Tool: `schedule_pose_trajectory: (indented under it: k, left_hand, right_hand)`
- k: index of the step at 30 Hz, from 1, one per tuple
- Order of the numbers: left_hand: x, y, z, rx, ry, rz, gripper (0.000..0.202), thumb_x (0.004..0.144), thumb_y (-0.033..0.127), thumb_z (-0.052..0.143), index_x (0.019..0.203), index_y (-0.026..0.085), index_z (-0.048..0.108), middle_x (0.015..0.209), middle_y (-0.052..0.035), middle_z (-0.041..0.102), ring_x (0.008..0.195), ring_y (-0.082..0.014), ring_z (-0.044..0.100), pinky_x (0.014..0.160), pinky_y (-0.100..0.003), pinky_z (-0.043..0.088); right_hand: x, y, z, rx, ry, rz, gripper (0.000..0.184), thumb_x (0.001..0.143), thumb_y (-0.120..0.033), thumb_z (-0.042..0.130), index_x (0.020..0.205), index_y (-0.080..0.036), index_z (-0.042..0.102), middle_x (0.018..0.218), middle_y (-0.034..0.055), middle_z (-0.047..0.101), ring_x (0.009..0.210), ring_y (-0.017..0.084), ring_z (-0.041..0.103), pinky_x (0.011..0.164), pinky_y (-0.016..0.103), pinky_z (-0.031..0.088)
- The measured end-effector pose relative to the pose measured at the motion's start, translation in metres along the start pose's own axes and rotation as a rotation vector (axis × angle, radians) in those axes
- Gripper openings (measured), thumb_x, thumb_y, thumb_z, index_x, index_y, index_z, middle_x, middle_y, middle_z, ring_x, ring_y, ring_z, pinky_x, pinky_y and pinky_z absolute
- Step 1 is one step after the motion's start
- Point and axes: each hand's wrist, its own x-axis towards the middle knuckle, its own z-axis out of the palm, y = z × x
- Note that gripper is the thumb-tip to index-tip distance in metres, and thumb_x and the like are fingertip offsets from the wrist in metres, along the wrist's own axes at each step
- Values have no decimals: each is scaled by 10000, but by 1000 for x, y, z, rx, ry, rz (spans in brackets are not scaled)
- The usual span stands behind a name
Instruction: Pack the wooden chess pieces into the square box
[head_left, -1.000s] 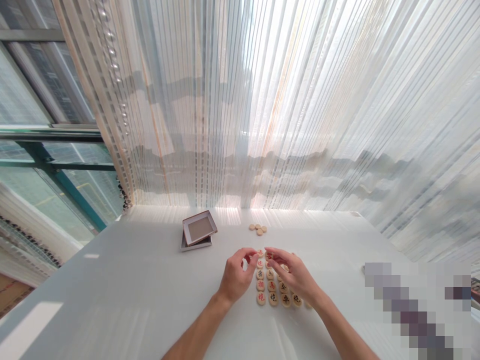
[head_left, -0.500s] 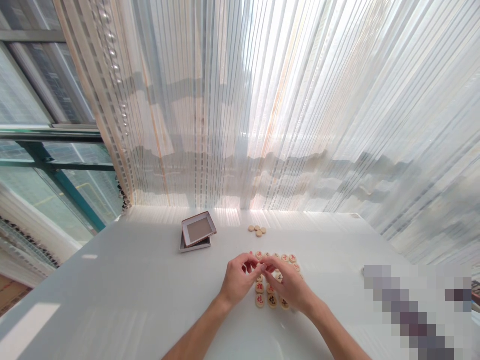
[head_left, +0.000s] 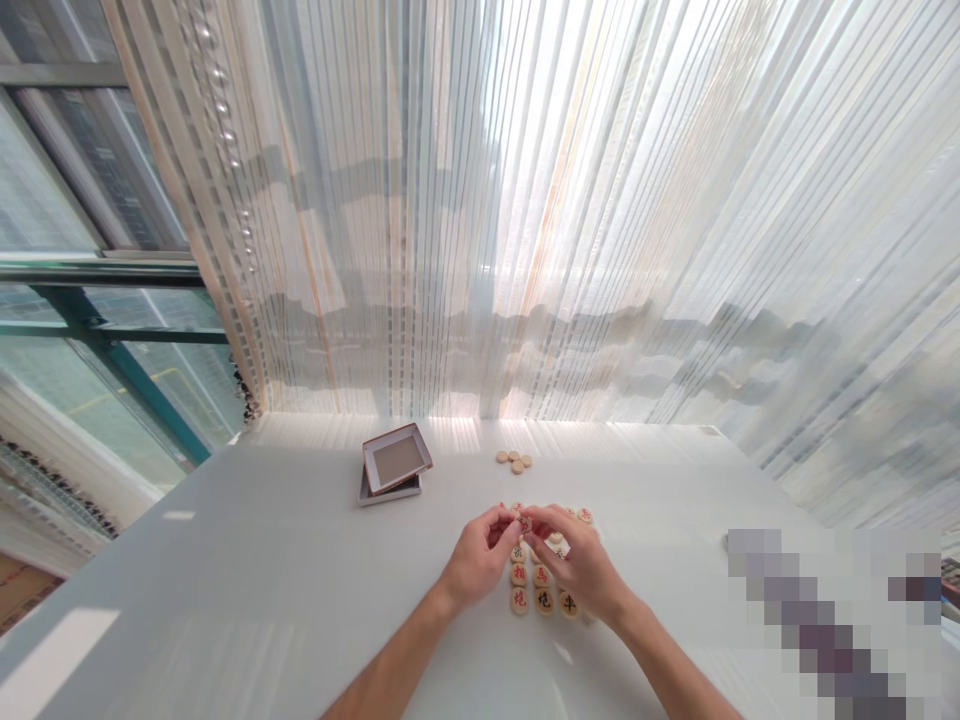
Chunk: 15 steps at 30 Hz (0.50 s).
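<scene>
My left hand (head_left: pixel 476 558) and my right hand (head_left: pixel 583 562) meet above a group of round wooden Chinese chess pieces. Between the fingertips of both hands is one chess piece (head_left: pixel 525 524) with a reddish character facing me. Below the hands lie pieces in rows, such as a red-marked piece (head_left: pixel 519 575), another red one (head_left: pixel 519 601) and a black-marked piece (head_left: pixel 544 601). At the upper right of the group a red-marked piece (head_left: pixel 584 516) shows past my right hand. My hands hide the middle and right part of the rows.
Farther back on the white table (head_left: pixel 300 590), several pieces (head_left: pixel 517 467) lie with blank faces up. An open box (head_left: pixel 390 493) with its lid (head_left: pixel 399 458) tilted on it stands back left. A sheer curtain (head_left: pixel 465 250) hangs behind. A pixelated area covers the right side.
The chess piece between my fingertips has come into view with its marked face toward me. My hands have parted slightly and stay over the same spot.
</scene>
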Motion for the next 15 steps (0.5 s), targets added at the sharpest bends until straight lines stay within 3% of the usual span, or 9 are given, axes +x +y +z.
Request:
schedule_pose_trajectory:
  k: [9,15]
  left_hand:
    - [-1,-2,-3,60,-8,-19,367,916,483,605,1006,142,707,883,-71,713,803,-191,657,752,-298,526]
    - [-2,-7,-1,116,35,-24,349,910,490,620,878,144,660,774,-46,689,708,-169,638,668,-263,503]
  right_hand:
    - [2,-5,-2,77,-20,119,240,981,-334,562,1188,-270,666,1014,53,710,868,185,690,827,339,596]
    - [-1,-3,5,82,-51,80,192,965,-312,580,1133,-249,648,962,49,694,841,185,676,804,333,586]
